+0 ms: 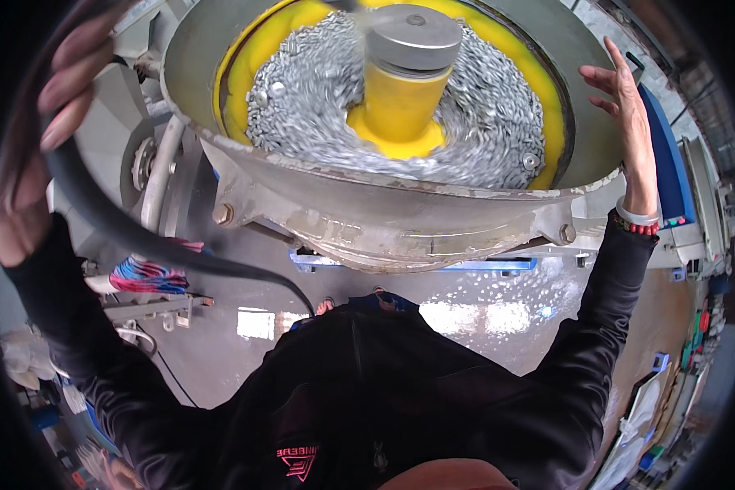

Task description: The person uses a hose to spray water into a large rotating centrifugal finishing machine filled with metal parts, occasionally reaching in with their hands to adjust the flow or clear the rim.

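Note:
My left hand point(72, 86) is raised at the far left, its fingers wrapped round a thick black hose point(122, 224). From there the hose sags down and across toward my waist. At the right rim of a large round metal tub point(400, 216), my right hand point(623, 106) is held up with fingers apart and nothing in them. Yellow lining point(241, 73) covers the tub's inside, and a yellow post point(400, 102) with a grey metal cap point(414, 37) rises in its middle. Around the post lie masses of small silvery metal pieces point(310, 106), partly smeared by motion. A few rounder pieces show among them.
Beyond my right wrist stands a blue panel point(668, 155) with small buttons. A colourful striped cloth point(151, 273) hangs on a metal frame at left. The floor point(498, 318) looks wet and shiny below the tub. Boxes and bags crowd the right edge.

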A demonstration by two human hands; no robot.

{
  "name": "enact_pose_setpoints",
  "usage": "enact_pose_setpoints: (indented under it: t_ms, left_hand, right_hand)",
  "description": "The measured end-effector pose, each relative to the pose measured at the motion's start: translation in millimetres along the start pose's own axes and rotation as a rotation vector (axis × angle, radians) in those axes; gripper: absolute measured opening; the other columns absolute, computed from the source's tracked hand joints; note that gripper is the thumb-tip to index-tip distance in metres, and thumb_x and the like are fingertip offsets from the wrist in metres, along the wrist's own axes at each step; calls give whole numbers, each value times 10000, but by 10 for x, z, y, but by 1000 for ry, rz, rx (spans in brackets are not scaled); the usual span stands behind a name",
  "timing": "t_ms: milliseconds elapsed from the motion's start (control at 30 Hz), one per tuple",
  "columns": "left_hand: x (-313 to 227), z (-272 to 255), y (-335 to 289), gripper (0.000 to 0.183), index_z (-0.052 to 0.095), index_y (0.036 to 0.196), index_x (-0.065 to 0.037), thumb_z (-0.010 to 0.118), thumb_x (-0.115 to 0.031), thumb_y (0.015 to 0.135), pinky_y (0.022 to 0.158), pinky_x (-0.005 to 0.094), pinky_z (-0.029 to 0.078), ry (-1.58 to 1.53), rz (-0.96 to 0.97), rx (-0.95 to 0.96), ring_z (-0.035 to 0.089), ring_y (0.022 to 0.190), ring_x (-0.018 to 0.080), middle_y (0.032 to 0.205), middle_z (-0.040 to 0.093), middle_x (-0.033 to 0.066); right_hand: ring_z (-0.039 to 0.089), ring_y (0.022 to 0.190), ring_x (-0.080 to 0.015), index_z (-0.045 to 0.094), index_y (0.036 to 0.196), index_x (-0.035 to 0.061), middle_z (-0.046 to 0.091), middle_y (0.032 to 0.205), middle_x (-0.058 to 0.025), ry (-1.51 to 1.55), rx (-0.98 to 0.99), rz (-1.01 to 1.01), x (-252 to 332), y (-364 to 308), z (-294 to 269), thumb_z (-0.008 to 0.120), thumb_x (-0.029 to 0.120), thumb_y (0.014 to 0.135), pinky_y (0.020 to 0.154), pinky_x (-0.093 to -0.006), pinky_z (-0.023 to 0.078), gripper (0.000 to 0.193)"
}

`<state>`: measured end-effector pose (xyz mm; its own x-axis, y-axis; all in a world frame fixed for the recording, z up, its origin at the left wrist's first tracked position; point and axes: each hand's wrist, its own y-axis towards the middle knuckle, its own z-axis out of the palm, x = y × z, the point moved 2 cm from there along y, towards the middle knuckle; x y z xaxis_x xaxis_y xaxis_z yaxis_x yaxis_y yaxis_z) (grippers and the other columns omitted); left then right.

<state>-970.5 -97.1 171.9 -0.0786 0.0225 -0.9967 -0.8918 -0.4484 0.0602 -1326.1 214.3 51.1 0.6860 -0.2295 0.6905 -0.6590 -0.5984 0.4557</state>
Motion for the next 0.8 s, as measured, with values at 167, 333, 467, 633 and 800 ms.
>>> enact_pose_setpoints:
  t_ms: [167,333,467,633,800]
  left_hand:
    - [439,736,240,213,446,1063,-30,482,-218,971,347,164,257,5,-15,-39,338,464,21,673,384,-39]
    - [580,1218,485,218,514,810,-83,541,-245,954,374,188,294,-32,-132,319,366,456,36,632,450,-43]
    - [480,1165,422,220,538,849,-65,539,-258,953,375,208,308,253,-302,306,362,425,50,561,405,-33]
    - [422,747,290,243,517,999,-54,540,-291,949,370,202,282,747,-283,223,338,413,47,547,364,-40]
    - [188,61,16,350,477,1155,-51,538,-326,946,366,192,251,994,-253,-163,313,412,38,554,333,-48]
  right_hand:
    - [529,1139,-216,358,1439,149,609,1144,-109,1,46,1,-10,81,62,304,620,933,951,-373,403,694]
    - [524,1150,-227,325,1450,123,603,1167,-125,32,27,42,-138,62,19,291,614,939,962,-379,403,710]
    - [526,1144,-223,320,1453,132,608,1171,-112,36,95,11,-110,176,204,289,602,944,967,-378,399,694]
    - [523,1141,-214,337,1448,156,606,1174,-105,-32,53,22,-126,97,-3,308,590,945,971,-388,386,665]
    - [514,1163,-225,330,1452,174,587,1210,-106,-61,99,-47,-333,206,-49,286,669,910,985,-406,371,735]
